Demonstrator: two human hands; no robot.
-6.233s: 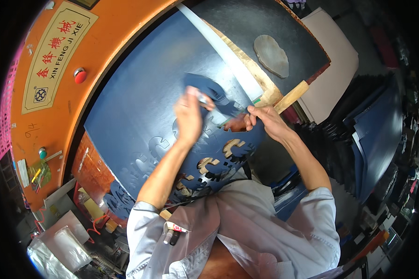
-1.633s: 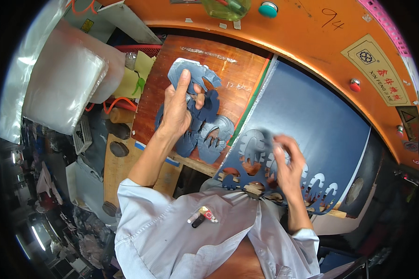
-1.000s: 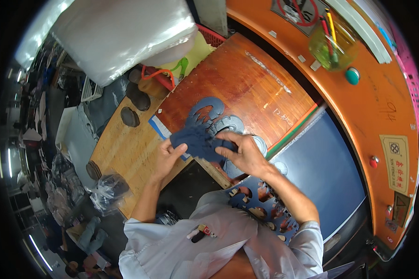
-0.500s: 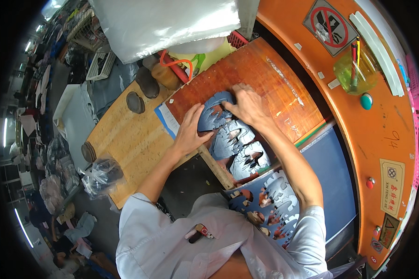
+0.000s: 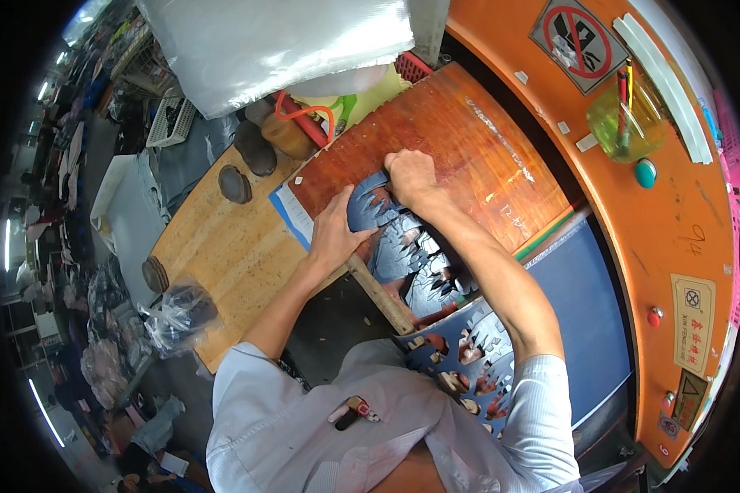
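A blue sheet with jagged cut-outs (image 5: pixel 364 215) lies on the reddish-brown wooden board (image 5: pixel 460 123), its openings showing the board beneath. My left hand (image 5: pixel 330 237) rests at the sheet's left edge, thumb apart from the fingers. At the sheet's far end my right hand (image 5: pixel 413 176) is closed, knuckles up, gripping its edge. Exactly what lies under those fingers is hidden. Toward me, more of the perforated blue material (image 5: pixel 423 361) hangs over the board's front edge, partly covered by my right forearm.
A smooth blue sheet (image 5: pixel 588 316) spreads at right beneath the orange machine body (image 5: pixel 633 238), which carries a yellow-green cup (image 5: pixel 625 131) of pens. On the left, a light wooden table (image 5: pixel 222 255) bears dark stacked pieces (image 5: pixel 235 186) and a clear plastic bag (image 5: pixel 181 320).
My right hand has shifted slightly left, and its fingers have curled from spread into a closed grip at the sheet's far end. My left hand stays at the left edge.
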